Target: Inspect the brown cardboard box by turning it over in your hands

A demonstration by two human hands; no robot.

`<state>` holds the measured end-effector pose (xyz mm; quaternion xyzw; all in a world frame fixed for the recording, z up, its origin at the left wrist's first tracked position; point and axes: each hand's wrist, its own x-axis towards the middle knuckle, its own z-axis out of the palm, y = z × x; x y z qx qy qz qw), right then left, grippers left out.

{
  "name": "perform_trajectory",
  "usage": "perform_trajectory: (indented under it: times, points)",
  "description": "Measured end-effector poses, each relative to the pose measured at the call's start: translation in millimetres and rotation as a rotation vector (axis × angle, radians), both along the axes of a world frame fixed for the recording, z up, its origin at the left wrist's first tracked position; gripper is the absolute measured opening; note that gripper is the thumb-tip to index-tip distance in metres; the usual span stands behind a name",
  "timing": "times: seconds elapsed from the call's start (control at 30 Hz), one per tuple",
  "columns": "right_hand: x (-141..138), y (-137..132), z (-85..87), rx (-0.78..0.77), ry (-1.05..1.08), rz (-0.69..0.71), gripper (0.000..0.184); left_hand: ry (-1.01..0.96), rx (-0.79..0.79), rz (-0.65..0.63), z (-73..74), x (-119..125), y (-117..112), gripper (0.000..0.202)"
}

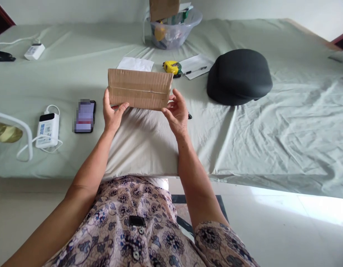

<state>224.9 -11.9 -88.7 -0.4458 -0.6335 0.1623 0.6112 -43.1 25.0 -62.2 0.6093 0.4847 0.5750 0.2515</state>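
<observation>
Between my two hands is a brown cardboard box [139, 98], tilted so that a long face with a lengthwise seam turns toward me. My left hand [112, 113] grips its left end, the thumb along the lower edge and the other fingers mostly behind. At the right end my right hand [176, 113] has its thumb at the lower corner, with the fingers curled beside the edge. A yellow and green tape measure [172, 67] lies just beyond the box. A small black item [190, 116] is partly hidden behind my right hand.
A black case [239, 76] sits to the right, near a pen [199, 70] on paper [194, 61]. On the left lie a phone [85, 118] and a white power bank [47, 129] with a cable. A filled plastic basket [171, 37] stands at the back.
</observation>
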Motion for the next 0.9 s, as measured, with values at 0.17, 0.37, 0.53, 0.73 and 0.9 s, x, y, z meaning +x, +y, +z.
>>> perform_trajectory:
  times: [0.17, 0.37, 0.53, 0.73, 0.9]
  points:
    - [2, -8, 9.6, -0.017, 0.093, -0.002, 0.076, 0.017, -0.004, -0.084, -0.6, 1, 0, 0.097]
    - [-2, -15, 15.1, -0.055, 0.130, -0.009, 0.056, 0.002, 0.006, -0.052, -3.0, 3, 2, 0.074]
    - [-17, -20, 15.3, -0.081, 0.073, -0.025, 0.057, 0.095, -0.146, 0.048, -4.5, 6, -4, 0.099]
    - [-42, -32, 16.6, -0.101, -0.074, 0.055, 0.060, 0.034, -0.162, -0.041, 2.8, 17, -14, 0.122]
    - [-61, -36, 14.0, -0.124, -0.162, 0.122, 0.053, 0.061, -0.108, -0.217, 2.8, 32, -22, 0.106]
